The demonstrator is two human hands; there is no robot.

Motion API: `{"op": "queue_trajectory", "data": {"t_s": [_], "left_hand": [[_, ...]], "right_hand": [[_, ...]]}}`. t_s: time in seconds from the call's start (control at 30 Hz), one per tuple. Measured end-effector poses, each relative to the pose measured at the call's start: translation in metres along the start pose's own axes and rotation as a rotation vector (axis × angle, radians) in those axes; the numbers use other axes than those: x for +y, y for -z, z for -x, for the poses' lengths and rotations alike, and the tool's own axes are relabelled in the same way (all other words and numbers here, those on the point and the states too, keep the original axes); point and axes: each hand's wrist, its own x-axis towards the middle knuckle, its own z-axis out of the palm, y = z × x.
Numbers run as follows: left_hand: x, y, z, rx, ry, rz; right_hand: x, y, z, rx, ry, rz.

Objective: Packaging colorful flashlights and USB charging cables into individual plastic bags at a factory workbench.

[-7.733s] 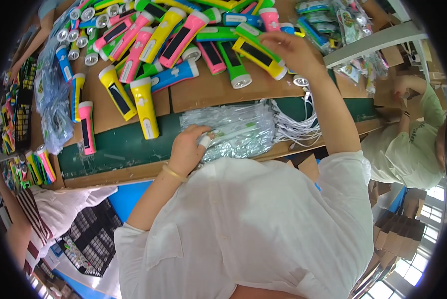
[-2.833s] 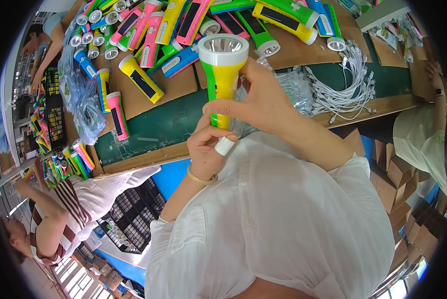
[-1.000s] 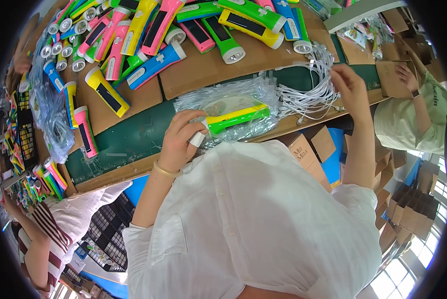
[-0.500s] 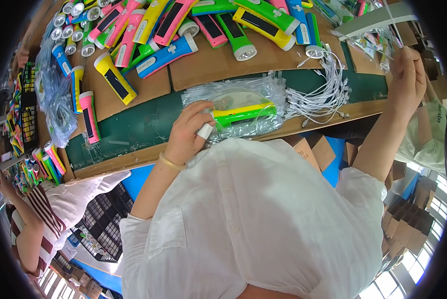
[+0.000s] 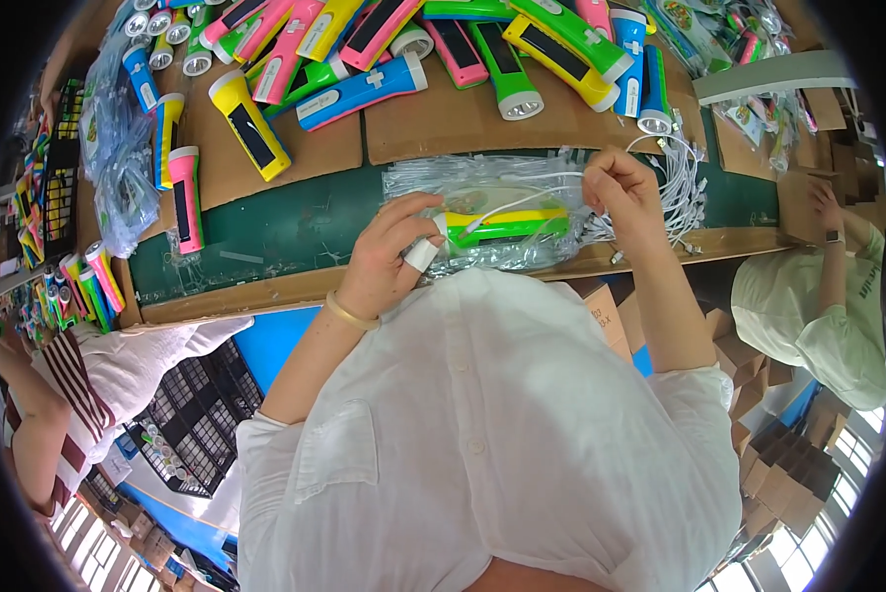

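Observation:
A green and yellow flashlight (image 5: 522, 225) lies inside a clear plastic bag (image 5: 551, 253), on top of a stack of similar clear bags (image 5: 413, 178) at the table's front edge. My left hand (image 5: 391, 252) is closed at the left end of this bag, fingers curled on its edge beside the flashlight's end. Something white like tape wraps a digit of that hand. Between the fingertips of my right hand (image 5: 628, 197) is a white charging cable (image 5: 522, 197), pinched; its loose end hangs leftward over the bagged flashlight. Behind my right hand lies a bundle of similar white cables (image 5: 678, 187).
Many coloured flashlights (image 5: 364, 91) are heaped on cardboard (image 5: 324, 148) across the far side. More clear bags (image 5: 117, 187) lie at the left, and filled bags (image 5: 759, 123) beyond a grey bar (image 5: 773, 77) at the right. Co-workers (image 5: 818, 306) are at both sides.
My right hand has come down from the far right to the bag, bringing the cable over the flashlight. My left hand stays at the bag's left end. The whole view has shifted slightly.

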Motion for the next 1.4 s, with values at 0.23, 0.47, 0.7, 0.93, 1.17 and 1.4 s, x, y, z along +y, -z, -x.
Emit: {"op": "queue_trajectory", "data": {"t_s": [0.23, 0.47, 0.7, 0.93, 1.17, 1.4], "left_hand": [[-0.001, 0.002, 0.005, 0.03, 0.059, 0.057], [0.002, -0.002, 0.008, 0.169, 0.445, 0.08], [0.002, -0.009, 0.014, 0.302, 0.445, 0.216], [-0.006, -0.011, 0.018, 0.309, 0.495, 0.291], [0.01, -0.005, 0.015, 0.257, 0.3, 0.209], [0.021, -0.002, 0.007, 0.243, 0.152, 0.118]], "right_hand": [[-0.025, -0.002, 0.027, -0.002, 0.218, 0.603], [-0.041, -0.029, 0.011, -0.271, 0.166, 0.802], [-0.052, -0.037, 0.004, -0.4, 0.255, 0.815], [-0.053, -0.034, 0.017, -0.273, 0.199, 0.809], [-0.033, -0.048, -0.005, -0.368, 0.246, 1.103], [-0.029, -0.1, -0.035, -0.535, 0.212, 0.704]]}}
